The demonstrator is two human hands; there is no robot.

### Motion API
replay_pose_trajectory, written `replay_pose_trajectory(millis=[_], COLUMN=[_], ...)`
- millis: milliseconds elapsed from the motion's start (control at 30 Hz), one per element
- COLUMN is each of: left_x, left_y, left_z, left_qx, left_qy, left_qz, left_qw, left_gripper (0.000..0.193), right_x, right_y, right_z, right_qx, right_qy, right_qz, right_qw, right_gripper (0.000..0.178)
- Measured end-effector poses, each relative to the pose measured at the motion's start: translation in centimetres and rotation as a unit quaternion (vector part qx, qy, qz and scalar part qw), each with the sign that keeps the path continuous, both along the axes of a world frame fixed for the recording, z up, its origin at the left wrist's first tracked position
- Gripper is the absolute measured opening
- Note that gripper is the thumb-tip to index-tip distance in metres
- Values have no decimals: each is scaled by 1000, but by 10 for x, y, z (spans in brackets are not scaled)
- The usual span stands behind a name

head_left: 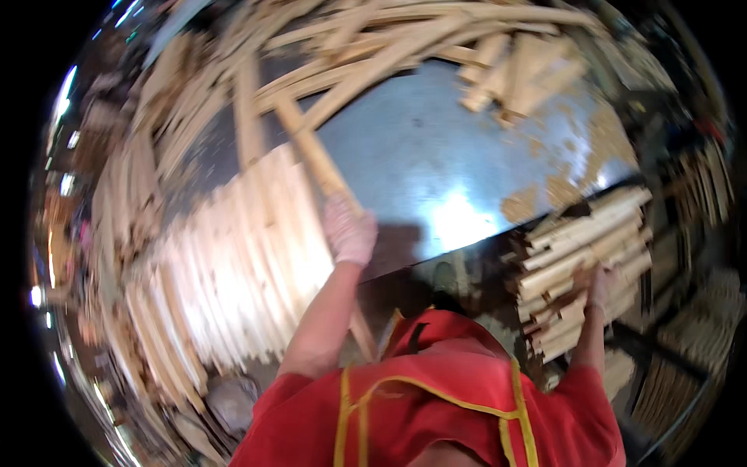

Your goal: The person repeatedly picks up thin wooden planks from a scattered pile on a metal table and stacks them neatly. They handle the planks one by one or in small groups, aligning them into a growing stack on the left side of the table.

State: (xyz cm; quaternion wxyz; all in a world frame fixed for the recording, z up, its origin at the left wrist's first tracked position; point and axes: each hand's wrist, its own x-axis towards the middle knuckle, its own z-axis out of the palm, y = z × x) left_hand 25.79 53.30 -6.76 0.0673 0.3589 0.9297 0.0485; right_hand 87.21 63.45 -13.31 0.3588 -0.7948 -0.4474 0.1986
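My gloved left hand [350,232] is closed around the near end of a long wooden strip [317,158], which slants away to the far left over the metal tabletop [389,148]. Just left of that hand, a broad row of pale wooden strips [241,257] lies side by side. On the right, my right hand [599,288] is at a stack of wooden strips [583,261], against its right part. Motion blur smears its fingers, so whether they grip a strip does not show.
Long boards [389,66] lie crossed in a loose heap along the far side of the table. Short wood pieces [525,74] lie at the far right, with sawdust [556,191] scattered nearer. More stacked strips [700,319] stand beyond the right-hand stack.
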Motion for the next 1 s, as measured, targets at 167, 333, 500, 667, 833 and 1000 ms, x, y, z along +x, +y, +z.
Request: replay_pose_trajectory(millis=[167,333,500,667,833,1000], left_x=[-29,-20,-6,-23,-29,-18], left_y=[-25,-93,-180,-287,-383,-432], left_z=[43,118,71,94,80,40], left_qx=[484,475,323,235,257,311], left_qy=[-584,-795,-736,-434,-387,-429], left_qz=[201,216,112,23,55,108], left_qw=[620,309,585,869,884,841], left_gripper=[68,54,45,43,42,41], right_x=[-102,-317,-457,-485,-469,-461], right_y=[-5,-71,-150,-202,-220,-200], right_z=[62,158,118,116,126,116], right_qx=[0,-233,-394,-355,-153,-258], right_qy=[299,395,566,351,-111,360], right_qz=[171,450,453,466,546,475], right_qw=[939,766,566,730,816,760], right_gripper=[70,77,54,53,70,71])
